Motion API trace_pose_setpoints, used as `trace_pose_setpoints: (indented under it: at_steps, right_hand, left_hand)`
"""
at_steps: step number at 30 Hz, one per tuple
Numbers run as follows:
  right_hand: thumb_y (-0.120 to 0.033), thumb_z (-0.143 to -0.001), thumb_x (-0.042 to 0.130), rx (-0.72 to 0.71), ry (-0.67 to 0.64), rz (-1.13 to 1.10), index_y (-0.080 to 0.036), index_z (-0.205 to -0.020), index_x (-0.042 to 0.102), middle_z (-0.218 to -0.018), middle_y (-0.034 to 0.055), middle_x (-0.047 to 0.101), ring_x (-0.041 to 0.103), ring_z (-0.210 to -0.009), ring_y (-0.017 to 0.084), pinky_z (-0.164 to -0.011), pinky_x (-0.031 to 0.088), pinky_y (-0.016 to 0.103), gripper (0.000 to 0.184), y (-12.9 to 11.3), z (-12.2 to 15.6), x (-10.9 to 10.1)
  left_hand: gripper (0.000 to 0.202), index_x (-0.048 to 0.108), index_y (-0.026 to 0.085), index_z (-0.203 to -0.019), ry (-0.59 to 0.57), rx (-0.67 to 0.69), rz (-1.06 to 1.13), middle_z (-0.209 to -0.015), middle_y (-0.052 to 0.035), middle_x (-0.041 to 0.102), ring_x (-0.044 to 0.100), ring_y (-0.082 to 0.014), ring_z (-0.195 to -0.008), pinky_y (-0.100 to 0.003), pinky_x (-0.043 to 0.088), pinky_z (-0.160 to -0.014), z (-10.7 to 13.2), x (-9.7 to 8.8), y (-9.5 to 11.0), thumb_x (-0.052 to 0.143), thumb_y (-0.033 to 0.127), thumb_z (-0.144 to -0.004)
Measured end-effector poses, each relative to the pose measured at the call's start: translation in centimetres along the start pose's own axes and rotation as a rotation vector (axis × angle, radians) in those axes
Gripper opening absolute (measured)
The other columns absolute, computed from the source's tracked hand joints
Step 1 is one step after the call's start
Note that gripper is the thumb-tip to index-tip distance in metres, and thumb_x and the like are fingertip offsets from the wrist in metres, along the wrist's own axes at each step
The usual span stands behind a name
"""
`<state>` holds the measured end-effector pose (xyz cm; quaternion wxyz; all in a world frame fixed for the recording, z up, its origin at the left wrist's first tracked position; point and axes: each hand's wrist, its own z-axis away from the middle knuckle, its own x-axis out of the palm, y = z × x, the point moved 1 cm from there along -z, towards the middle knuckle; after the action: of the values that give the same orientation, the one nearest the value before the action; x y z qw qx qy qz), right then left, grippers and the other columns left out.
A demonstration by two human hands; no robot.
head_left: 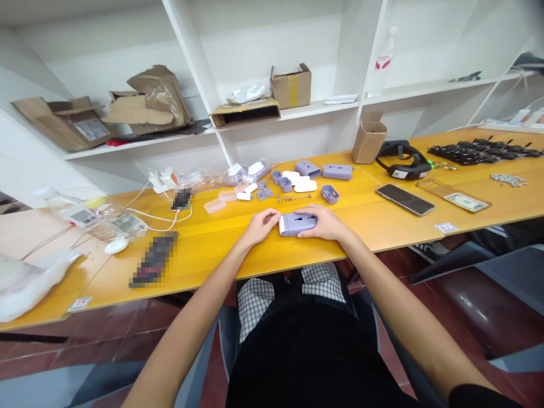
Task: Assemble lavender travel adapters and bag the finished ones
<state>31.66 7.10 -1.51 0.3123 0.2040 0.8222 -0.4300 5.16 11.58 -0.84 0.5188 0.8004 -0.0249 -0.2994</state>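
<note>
A purple plastic casing (291, 225) with dark slots on top and a white end piece (281, 225) lies low over the table's front part. My right hand (323, 222) is wrapped round its right end, thumb along the near side. At the opposite end, my left hand (260, 226) is closed, its fingertips pinched together against the white piece. Whether something small sits between those fingertips is hidden. Beyond my hands are a small purple open cup (330, 194), several metal springs (294, 198), white rounded covers (305, 184) and two more purple casings (338, 171).
Pink trays (215, 205) and a white cylinder (245, 196) lie left of the springs. A smartphone (405, 199), a banknote-patterned piece (461, 199) and a black headset (403, 161) are at right. A cable (164, 229) and plastic bottle (102, 226) are at left. Shelves with cardboard boxes (293, 88) stand behind.
</note>
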Motion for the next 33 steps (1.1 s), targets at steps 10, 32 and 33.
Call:
trace_pose_setpoints:
  at_steps: [10, 32, 33]
  right_hand:
    - [-0.045, -0.068, 0.100, 0.019, -0.012, 0.005, -0.028, -0.137, 0.076, -0.133, 0.0108, 0.077, 0.070, -0.124, 0.034, -0.113, 0.052, 0.056, 0.074, -0.4, 0.0, -0.1]
    - [-0.047, -0.072, 0.098, 0.046, -0.014, 0.040, -0.027, -0.140, 0.074, -0.140, 0.0116, 0.074, 0.066, -0.133, 0.037, -0.119, 0.047, 0.058, 0.075, -0.5, 0.0, 0.3]
    - [-0.047, -0.071, 0.098, 0.044, -0.014, 0.040, -0.028, -0.140, 0.074, -0.140, 0.0114, 0.074, 0.066, -0.133, 0.037, -0.119, 0.047, 0.059, 0.076, -0.5, 0.0, 0.4]
  left_hand:
    - [0.055, 0.075, 0.017, -0.110, 0.006, -0.006, -0.002, -0.114, -0.0114, 0.080, 0.075, -0.0287, -0.108, -0.043, 0.058, -0.102, 0.0, 0.0, -0.2, 0.062, 0.069, -0.097]
    - [0.087, 0.061, 0.020, -0.152, -0.001, 0.074, -0.407, -0.168, -0.0102, 0.051, 0.045, -0.0296, -0.159, -0.055, 0.028, -0.136, 1.3, -3.7, -0.3, 0.049, -0.005, -0.070]
    - [0.084, 0.063, 0.018, -0.150, -0.005, 0.075, -0.428, -0.165, -0.0110, 0.054, 0.048, -0.0298, -0.156, -0.054, 0.029, -0.136, 1.3, -3.5, -0.3, 0.049, -0.005, -0.070]
